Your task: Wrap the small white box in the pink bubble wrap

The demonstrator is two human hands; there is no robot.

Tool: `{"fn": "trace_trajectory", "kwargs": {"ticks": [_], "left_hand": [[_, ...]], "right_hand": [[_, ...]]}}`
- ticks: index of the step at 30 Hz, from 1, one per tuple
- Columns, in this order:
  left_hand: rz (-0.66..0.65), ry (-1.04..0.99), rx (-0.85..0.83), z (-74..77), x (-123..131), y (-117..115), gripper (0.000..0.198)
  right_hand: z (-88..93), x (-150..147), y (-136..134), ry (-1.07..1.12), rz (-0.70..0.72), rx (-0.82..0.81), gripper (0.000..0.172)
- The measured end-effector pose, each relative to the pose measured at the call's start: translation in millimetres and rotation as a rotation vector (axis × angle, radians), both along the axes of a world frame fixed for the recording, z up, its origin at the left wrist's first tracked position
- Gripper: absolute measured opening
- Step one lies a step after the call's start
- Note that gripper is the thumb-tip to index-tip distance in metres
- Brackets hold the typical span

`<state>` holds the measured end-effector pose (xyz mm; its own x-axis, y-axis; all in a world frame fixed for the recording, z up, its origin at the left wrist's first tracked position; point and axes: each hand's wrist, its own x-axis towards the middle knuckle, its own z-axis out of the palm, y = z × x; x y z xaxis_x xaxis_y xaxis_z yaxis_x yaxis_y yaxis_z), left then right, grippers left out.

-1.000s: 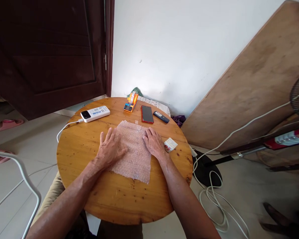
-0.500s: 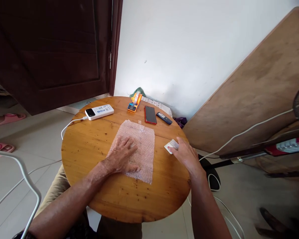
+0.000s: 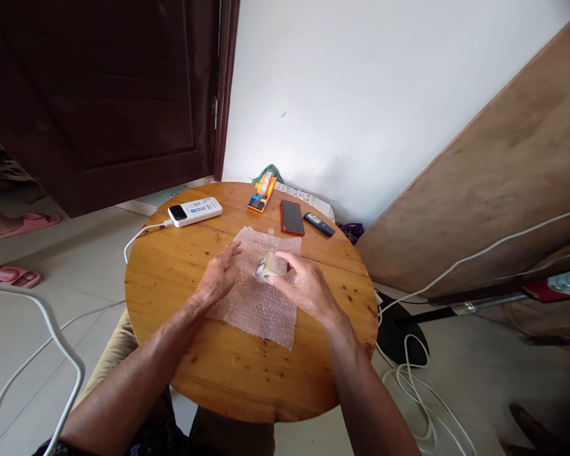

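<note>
A small pale box (image 3: 271, 266) with printing on it is gripped by my right hand (image 3: 306, 284), thumb on one side and fingers on the other. It is over the middle of a sheet of bubble wrap (image 3: 261, 316) that lies flat on the round wooden table (image 3: 171, 285). My left hand (image 3: 220, 273) hovers at the left edge of the sheet, fingers stretched out and holding nothing. Whether the box touches the wrap I cannot tell.
Along the table's far side are a white power bank (image 3: 197, 211) with a cable, an orange tape dispenser (image 3: 263, 192), a red-edged phone (image 3: 292, 217) and a dark blue handheld device (image 3: 319, 224). A person's feet in pink slippers (image 3: 16, 276) show at left.
My right hand has carried the box from the table's right side over the bubble wrap. My left hand has lifted off the sheet's middle and shifted to its left edge.
</note>
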<state>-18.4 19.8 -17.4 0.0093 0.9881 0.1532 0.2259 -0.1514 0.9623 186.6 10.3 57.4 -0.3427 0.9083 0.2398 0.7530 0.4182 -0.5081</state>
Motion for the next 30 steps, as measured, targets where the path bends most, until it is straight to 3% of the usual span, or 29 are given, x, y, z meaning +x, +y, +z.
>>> {"fn": "trace_trajectory", "kwargs": {"ticks": [4, 10, 15, 20, 30], "left_hand": [[0.113, -0.182, -0.090, 3.7, -1, 4, 0.051], [0.116, -0.144, -0.143, 15.5, 0, -1, 0.034], [0.060, -0.069, -0.112, 11.8, 2, -2, 0.033], [-0.055, 0.054, -0.100, 5.8, 5, -2, 0.036], [-0.102, 0.129, -0.061, 6.6, 7, -3, 0.040]], "right_hand": [[-22.7, -8, 2, -0.163, 0.085, -0.049, 0.047], [-38.4, 5, 1, -0.058, 0.124, -0.069, 0.063], [-42.1, 6, 3, -0.040, 0.105, -0.036, 0.050], [-39.7, 2, 1, -0.033, 0.120, -0.056, 0.049], [-36.9, -2, -5, -0.013, 0.091, -0.091, 0.047]]}}
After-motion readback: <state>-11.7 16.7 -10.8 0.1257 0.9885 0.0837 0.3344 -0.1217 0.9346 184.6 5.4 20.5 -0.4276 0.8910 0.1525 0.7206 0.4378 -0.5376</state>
